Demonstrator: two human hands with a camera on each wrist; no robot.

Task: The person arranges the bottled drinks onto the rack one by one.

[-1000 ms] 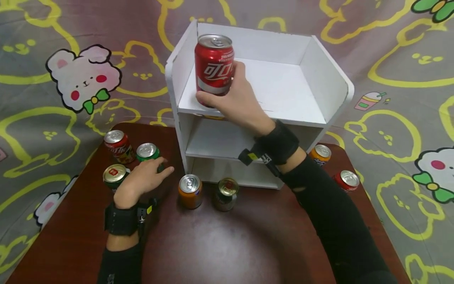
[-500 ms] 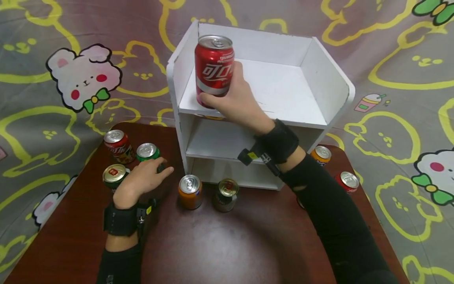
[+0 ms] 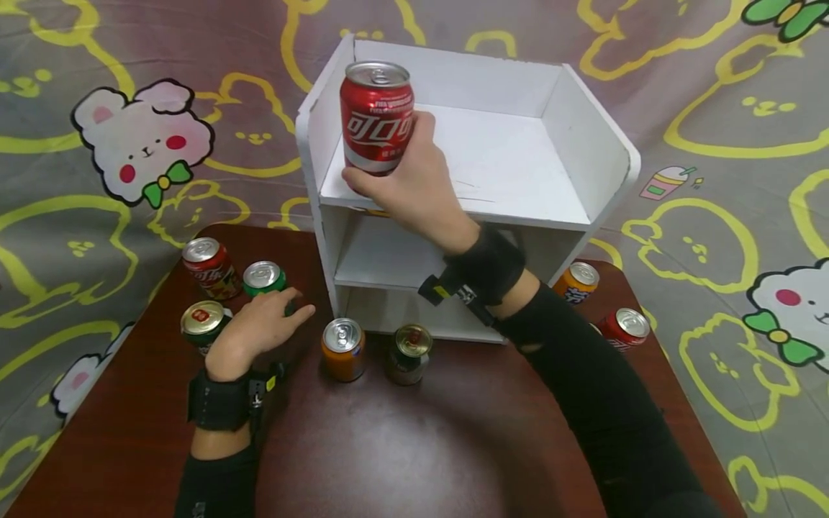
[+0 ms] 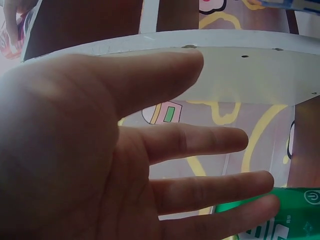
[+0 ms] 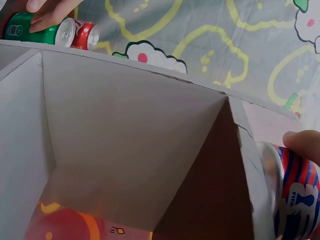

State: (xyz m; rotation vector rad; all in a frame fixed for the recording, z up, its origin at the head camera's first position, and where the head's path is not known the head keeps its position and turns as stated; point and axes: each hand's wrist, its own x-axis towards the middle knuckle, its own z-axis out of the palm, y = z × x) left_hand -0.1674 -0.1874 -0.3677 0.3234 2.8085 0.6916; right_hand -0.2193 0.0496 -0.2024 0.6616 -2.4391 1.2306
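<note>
My right hand (image 3: 424,176) grips a red cola can (image 3: 377,119) at the left end of the white shelf unit's top board (image 3: 499,165). The can is upright, thumb across its front near the base. In the right wrist view the can's striped lower side (image 5: 297,200) shows right at the board's edge, with the thumb (image 5: 304,144) on it. My left hand (image 3: 259,327) is held out over the table at the left, fingers spread and relaxed. Behind it stands a green can (image 3: 263,275), which the fingers (image 4: 215,190) overlap in the left wrist view.
Left of the shelf stand a red can (image 3: 210,266) and a dark green can with a gold top (image 3: 204,324). In front are an orange can (image 3: 343,352) and a dark gold-topped can (image 3: 409,352). Another orange can (image 3: 576,282) and a red can (image 3: 624,329) stand right.
The right hand and its cola can have shifted slightly left against the shelf, and the can has turned so more of its lettering shows. The left hand has stayed nearly still.
</note>
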